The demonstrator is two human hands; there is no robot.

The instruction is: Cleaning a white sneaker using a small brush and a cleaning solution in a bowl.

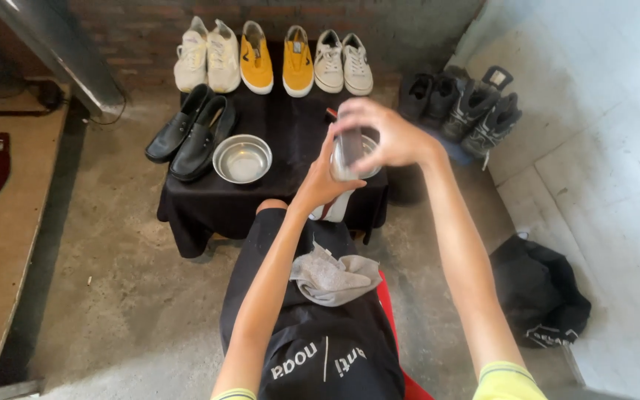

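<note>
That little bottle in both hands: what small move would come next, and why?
Probably tipping the bottle toward the grey cloth on the lap. The right hand grips its top, the left hand steadies it from below, the cloth lies ready, and rows of shoes wait on the black-draped table.

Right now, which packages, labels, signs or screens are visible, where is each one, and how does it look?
Small container: held between the left hand and right hand over the black-draped table; clear or greyish, details blurred.
Printed lettering: on the black garment over the lap; white.
Printed mark: on the black bag on the floor at right; white, small.
No signs or screens.
</note>
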